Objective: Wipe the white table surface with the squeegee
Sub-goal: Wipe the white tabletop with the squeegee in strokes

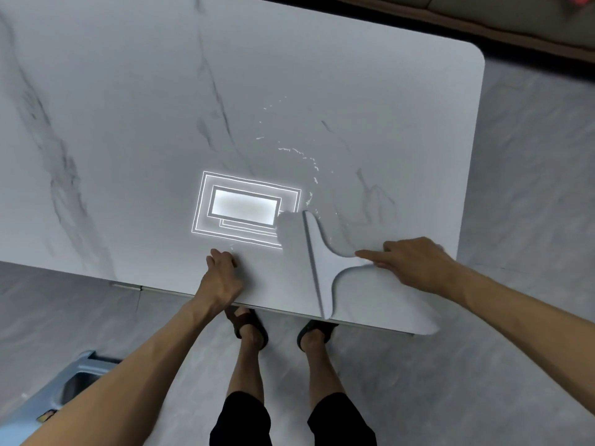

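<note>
The white marble-veined table (135,130) fills most of the view. A pale grey squeegee (325,262) lies on it near the front edge, its long blade running from far to near and reaching the table's edge. My right hand (409,265) grips its handle from the right, with the forefinger stretched along the neck. Thin streaks and beads of water (299,152) curve across the table beyond the blade. My left hand (220,278) rests at the front edge, left of the squeegee, fingers curled on the surface with nothing in them.
A ceiling lamp's bright rectangular reflection (244,207) glares on the tabletop left of the blade. The table's rounded far right corner (473,56) borders grey floor. A blue stool (74,381) stands at the lower left. My sandalled feet (280,329) are under the front edge.
</note>
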Demonstrator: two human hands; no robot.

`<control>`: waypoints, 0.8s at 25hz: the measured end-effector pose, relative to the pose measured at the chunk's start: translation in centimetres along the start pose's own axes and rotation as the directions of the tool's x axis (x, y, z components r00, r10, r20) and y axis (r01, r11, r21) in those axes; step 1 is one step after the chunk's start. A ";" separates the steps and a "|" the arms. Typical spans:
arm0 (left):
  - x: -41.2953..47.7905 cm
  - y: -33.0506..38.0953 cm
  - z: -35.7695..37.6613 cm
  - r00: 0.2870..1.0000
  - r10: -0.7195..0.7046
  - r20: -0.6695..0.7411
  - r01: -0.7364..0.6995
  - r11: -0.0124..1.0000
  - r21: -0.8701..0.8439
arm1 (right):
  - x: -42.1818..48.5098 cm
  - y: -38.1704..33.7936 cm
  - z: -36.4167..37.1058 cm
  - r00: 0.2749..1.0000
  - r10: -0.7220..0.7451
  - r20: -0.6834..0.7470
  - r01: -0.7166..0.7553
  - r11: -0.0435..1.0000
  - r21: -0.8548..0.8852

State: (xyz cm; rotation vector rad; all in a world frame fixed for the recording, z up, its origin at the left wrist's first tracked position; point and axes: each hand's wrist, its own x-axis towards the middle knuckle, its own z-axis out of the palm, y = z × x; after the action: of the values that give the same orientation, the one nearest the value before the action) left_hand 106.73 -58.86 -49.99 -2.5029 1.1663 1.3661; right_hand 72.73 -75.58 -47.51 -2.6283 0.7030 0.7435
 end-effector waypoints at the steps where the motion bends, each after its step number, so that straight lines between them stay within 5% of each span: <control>1: 0.1 0.1 0.0 1.000 -0.005 -0.001 0.005 1.000 0.004 | -0.9 1.2 -0.2 1.000 0.030 0.001 -0.030 0.999 -0.015; 7: 0.0 0.1 -0.9 0.988 -0.131 -0.084 0.119 0.983 -0.138 | -3.8 4.4 -2.7 0.989 0.111 -0.101 -0.118 0.991 -0.059; 10: -0.4 -0.7 -2.1 0.955 -0.239 -0.174 0.192 0.949 -0.248 | -1.1 0.1 -3.5 0.991 -0.065 -0.116 0.066 0.998 0.005; 14: -1.1 -3.5 -3.0 0.920 -0.321 -0.224 0.253 0.924 -0.287 | 6.6 -10.4 -3.3 0.954 -0.297 0.046 0.289 0.949 0.129; 20: -1.9 -5.8 -2.8 0.924 -0.328 -0.199 0.274 0.927 -0.255 | 13.0 -14.9 -3.2 0.944 -0.330 -0.001 0.330 0.943 0.048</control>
State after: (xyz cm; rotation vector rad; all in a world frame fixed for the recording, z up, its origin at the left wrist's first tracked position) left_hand 111.77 -54.73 -48.51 -2.9176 0.6354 1.1985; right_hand 91.64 -69.35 -49.64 -2.6033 0.2594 0.6266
